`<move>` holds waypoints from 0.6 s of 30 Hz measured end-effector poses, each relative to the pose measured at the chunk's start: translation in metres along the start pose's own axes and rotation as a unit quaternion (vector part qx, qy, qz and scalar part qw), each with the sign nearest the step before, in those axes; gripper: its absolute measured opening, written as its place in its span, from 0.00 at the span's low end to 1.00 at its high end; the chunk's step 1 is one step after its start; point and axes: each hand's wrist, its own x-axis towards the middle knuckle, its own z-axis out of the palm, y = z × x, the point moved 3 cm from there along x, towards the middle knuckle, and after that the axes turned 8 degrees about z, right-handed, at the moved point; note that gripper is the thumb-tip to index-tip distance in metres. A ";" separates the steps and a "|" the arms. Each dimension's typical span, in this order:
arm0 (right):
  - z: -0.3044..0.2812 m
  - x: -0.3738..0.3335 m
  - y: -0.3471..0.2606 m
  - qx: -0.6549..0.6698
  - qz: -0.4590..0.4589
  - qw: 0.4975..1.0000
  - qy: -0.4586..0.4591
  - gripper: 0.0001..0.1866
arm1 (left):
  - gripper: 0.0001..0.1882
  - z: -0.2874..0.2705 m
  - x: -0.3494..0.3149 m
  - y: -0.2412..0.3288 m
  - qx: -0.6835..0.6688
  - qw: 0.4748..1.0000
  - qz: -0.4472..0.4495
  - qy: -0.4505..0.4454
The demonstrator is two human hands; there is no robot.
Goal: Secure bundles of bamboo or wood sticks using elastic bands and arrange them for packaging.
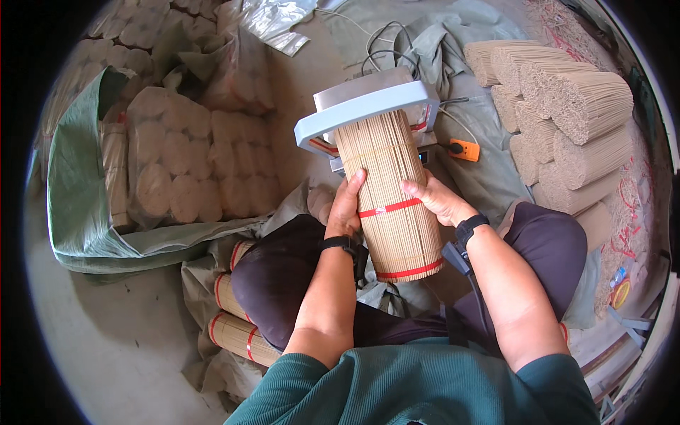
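Observation:
Between my two hands is a thick bundle of thin wooden sticks (386, 177), bound with red tape around its middle and near end and a thin yellowish band higher up. My left hand (347, 202) presses on its left side, thumb on top. On the right side my right hand (443, 198) grips it the same way, fingers mostly hidden beneath. The bundle's far end reaches into the opening of a light blue-grey framed machine (368, 106), with red tape showing at both sides of the opening.
Loose stick bundles (567, 106) are piled at the right. Taped bundles (244, 336) lie by my left knee. Bagged bundles (177, 163) stand inside a green woven sack (78, 205) at the left. An orange power socket (464, 149) and cables lie beside the machine.

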 end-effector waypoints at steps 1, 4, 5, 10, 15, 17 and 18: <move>-0.001 0.001 0.001 0.001 0.001 1.000 0.000 0.51 | 0.40 -0.001 0.000 -0.001 -0.009 1.000 -0.008 0.004; -0.004 0.002 0.006 0.003 0.011 1.000 -0.015 0.51 | 0.40 -0.002 0.001 -0.005 -0.015 1.000 -0.022 -0.006; -0.005 0.002 0.009 0.003 0.015 1.000 -0.002 0.51 | 0.40 -0.002 0.000 -0.006 -0.015 1.000 -0.022 -0.005; -0.006 0.004 0.015 0.006 0.028 1.000 0.012 0.51 | 0.37 -0.003 0.000 -0.006 0.025 1.000 -0.010 0.014; -0.005 0.007 0.018 -0.007 0.025 0.999 0.026 0.48 | 0.38 -0.005 0.002 -0.003 0.039 0.999 -0.031 0.013; -0.005 0.003 0.015 -0.009 0.025 0.999 0.020 0.47 | 0.38 -0.002 0.002 -0.001 0.040 0.998 -0.035 0.016; -0.003 0.001 0.013 -0.007 0.022 1.000 0.017 0.46 | 0.41 0.000 0.001 0.000 0.037 0.999 -0.039 -0.003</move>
